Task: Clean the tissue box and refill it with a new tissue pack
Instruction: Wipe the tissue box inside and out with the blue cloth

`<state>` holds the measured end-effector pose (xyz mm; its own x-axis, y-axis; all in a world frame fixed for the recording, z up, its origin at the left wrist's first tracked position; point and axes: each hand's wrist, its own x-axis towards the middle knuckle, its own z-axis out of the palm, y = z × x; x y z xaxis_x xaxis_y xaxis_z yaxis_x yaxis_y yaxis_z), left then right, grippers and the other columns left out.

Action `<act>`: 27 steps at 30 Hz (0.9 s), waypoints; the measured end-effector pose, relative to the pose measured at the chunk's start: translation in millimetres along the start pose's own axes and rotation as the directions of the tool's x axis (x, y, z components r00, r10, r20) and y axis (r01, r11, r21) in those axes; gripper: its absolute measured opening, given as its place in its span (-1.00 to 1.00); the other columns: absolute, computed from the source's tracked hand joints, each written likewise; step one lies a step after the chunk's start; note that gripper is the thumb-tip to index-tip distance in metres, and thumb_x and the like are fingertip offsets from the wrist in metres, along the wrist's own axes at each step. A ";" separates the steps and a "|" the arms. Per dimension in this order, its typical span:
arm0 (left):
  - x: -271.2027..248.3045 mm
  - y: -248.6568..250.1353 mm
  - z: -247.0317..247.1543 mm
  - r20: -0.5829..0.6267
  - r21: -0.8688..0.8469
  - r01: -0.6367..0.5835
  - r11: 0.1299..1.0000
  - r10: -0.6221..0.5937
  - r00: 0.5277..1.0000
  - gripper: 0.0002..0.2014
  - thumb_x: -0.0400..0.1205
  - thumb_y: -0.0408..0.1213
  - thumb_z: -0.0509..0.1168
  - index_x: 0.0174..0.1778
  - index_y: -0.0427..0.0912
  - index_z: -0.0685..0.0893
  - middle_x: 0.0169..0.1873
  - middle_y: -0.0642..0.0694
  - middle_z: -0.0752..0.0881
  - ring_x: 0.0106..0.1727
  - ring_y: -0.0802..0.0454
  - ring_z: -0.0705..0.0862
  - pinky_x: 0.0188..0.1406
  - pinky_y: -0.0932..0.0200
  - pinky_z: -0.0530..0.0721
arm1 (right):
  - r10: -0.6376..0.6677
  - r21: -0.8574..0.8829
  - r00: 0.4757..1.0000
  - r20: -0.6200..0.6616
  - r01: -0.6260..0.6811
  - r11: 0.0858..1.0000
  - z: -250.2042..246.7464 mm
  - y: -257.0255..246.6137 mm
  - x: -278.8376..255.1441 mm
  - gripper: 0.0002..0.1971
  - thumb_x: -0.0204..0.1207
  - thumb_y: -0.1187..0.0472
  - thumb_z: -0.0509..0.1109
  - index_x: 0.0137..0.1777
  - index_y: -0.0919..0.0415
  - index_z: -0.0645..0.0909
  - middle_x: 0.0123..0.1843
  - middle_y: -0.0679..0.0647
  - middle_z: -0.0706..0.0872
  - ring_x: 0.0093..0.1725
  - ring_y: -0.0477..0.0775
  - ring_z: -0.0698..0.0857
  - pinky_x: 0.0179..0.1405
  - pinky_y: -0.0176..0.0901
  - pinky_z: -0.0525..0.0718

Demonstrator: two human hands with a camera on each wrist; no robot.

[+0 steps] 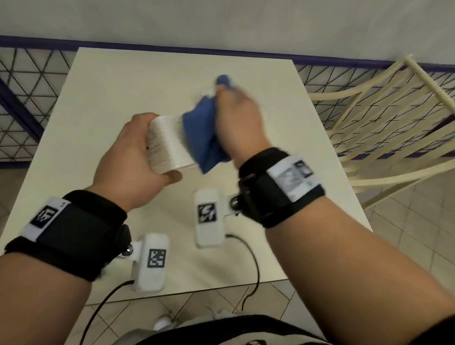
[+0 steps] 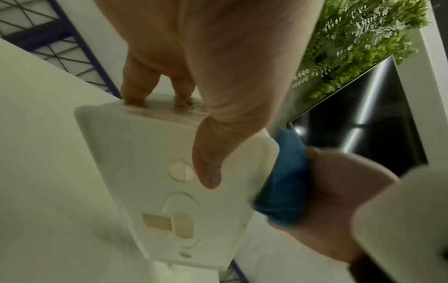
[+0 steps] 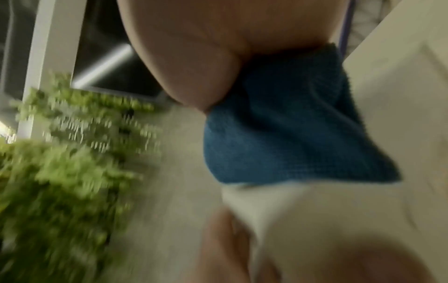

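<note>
White ribbed plastic tissue box (image 1: 169,143) lifted above the pale square table (image 1: 90,109), long axis running near to far. Gripped by left hand (image 1: 129,159), thumb on its underside. Right hand (image 1: 238,123) clutching bunched blue cloth (image 1: 204,135) against the box's right side.

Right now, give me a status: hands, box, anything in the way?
Left hand grips the box, held off the table. Right hand presses the cloth to its side. Nothing in the way; no tissue pack in view.
</note>
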<state>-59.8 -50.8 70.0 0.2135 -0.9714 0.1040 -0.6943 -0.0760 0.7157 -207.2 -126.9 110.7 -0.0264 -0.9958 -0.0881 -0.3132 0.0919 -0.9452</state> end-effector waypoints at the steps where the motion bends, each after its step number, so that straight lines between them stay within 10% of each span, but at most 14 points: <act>1: 1.0 3.0 2.7 0.018 -0.030 -0.012 0.999 0.012 1.000 -0.20 0.24 -0.21 0.65 0.31 0.09 0.35 0.19 0.02 0.57 0.07 -0.03 0.63 0.01 -0.03 0.62 | -0.023 -0.079 0.999 0.042 0.026 0.996 11.7 1.2 -9.0 -0.57 0.68 -0.06 0.00 0.44 0.08 0.44 0.51 0.27 0.42 0.54 0.36 0.30 0.47 0.26 0.29; 5: -7.1 -2.3 1.0 0.002 -0.127 -0.017 0.992 0.018 1.000 -0.23 0.24 -0.32 0.66 0.29 -0.04 0.40 0.03 0.09 0.58 0.02 0.11 0.58 -0.13 0.29 0.53 | -0.143 -0.431 0.972 0.186 0.211 0.877 11.2 30.3 -2.0 -0.54 0.69 -0.10 -0.02 0.58 -0.21 0.27 0.73 0.01 0.02 0.70 0.22 -0.15 0.57 0.41 -0.13; 10: -17.6 -14.5 -4.0 -0.004 -0.211 0.049 0.976 -0.051 0.999 -0.24 0.23 -0.38 0.66 0.20 0.10 0.37 -0.04 0.36 0.52 -0.06 0.67 0.47 0.03 0.14 0.55 | 0.117 -0.595 0.992 -0.044 -0.120 0.794 -29.7 73.7 44.8 -0.53 0.70 -0.05 -0.08 0.60 -0.06 0.21 0.67 0.13 0.23 0.66 0.38 0.01 0.57 0.37 0.07; 16: -9.3 -13.6 11.8 0.012 -0.222 0.061 0.973 -0.060 0.998 -0.28 0.25 -0.39 0.64 0.25 -0.04 0.42 -0.11 0.22 0.56 -0.13 0.21 0.57 -0.23 0.34 0.45 | -0.061 -0.513 0.993 0.098 0.103 0.852 32.4 39.0 -20.7 -0.36 0.66 -0.18 -0.03 0.64 0.17 0.16 0.69 0.24 0.14 0.66 0.30 0.08 0.62 0.29 0.09; 20: -10.4 -16.4 14.2 0.017 -0.282 0.049 0.958 -0.046 0.999 -0.29 0.26 -0.45 0.63 0.19 0.03 0.40 -0.12 0.25 0.57 -0.17 0.45 0.58 -0.26 0.41 0.47 | -0.161 -0.600 0.973 0.164 0.228 0.767 27.9 43.1 -14.4 -0.41 0.66 -0.17 -0.04 0.62 0.08 0.20 0.68 0.22 0.17 0.65 0.32 0.10 0.60 0.29 0.13; 27: -12.6 -25.3 5.7 0.027 -0.272 0.070 0.960 -0.065 0.997 -0.27 0.26 -0.42 0.64 0.22 0.05 0.39 -0.08 0.31 0.54 -0.11 0.61 0.51 -0.14 0.41 0.45 | 0.042 -0.664 0.990 0.132 0.057 0.745 -19.6 61.5 47.0 -0.53 0.70 0.02 -0.06 0.53 0.21 0.30 0.54 0.31 0.35 0.50 0.37 0.39 0.45 0.24 0.38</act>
<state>-48.8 -38.0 46.6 0.2398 -0.9701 0.0382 -0.4647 -0.0802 0.8819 -246.3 -168.1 54.7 0.0863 -0.9820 -0.1682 -0.8657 0.0097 -0.5005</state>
